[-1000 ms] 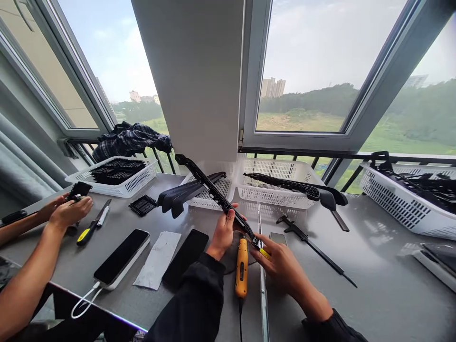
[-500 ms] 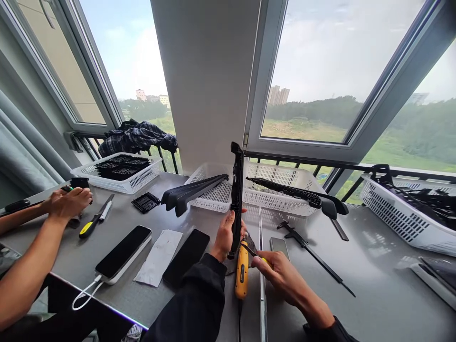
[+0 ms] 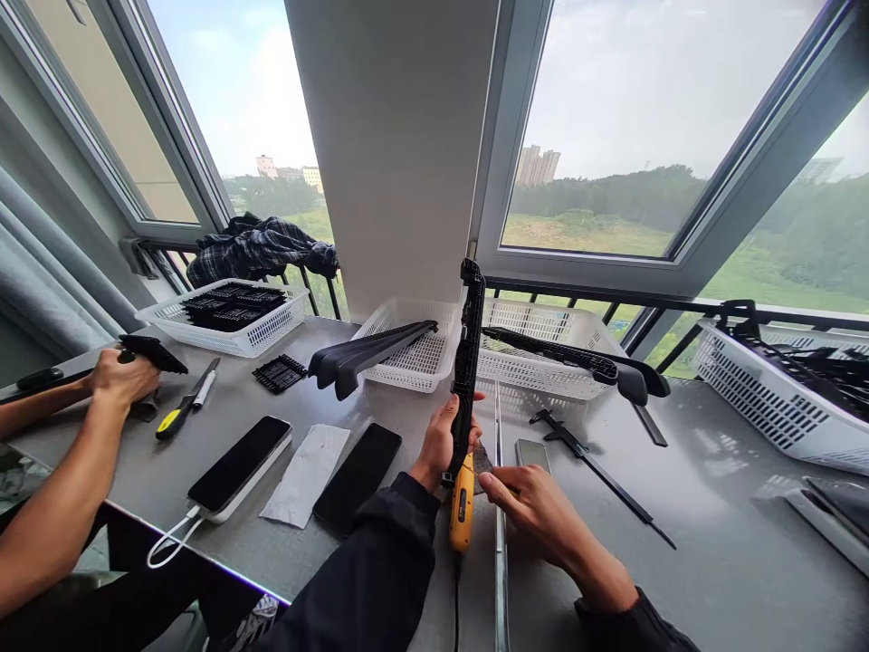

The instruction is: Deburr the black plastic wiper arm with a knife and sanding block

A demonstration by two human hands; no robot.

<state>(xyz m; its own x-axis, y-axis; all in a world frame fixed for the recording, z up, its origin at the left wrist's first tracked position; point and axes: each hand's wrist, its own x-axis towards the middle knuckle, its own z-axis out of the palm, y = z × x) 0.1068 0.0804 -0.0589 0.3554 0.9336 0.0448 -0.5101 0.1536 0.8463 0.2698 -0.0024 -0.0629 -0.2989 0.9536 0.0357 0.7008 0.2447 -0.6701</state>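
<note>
Mid-frame, my left hand is gripping a black bar; lower right, my right hand is clasping a yellow handle.

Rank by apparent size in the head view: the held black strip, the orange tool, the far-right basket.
1. Far-right basket, cut off by the frame
2. Black strip
3. Orange tool, partly hidden

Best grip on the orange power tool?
I'd take the orange power tool around the near half of its body, from above and the near side: that half is exposed, and its length runs away from the viewer. The long black part, in the left hand, partly hides its far end. Avoid the cable at the near end.
</note>
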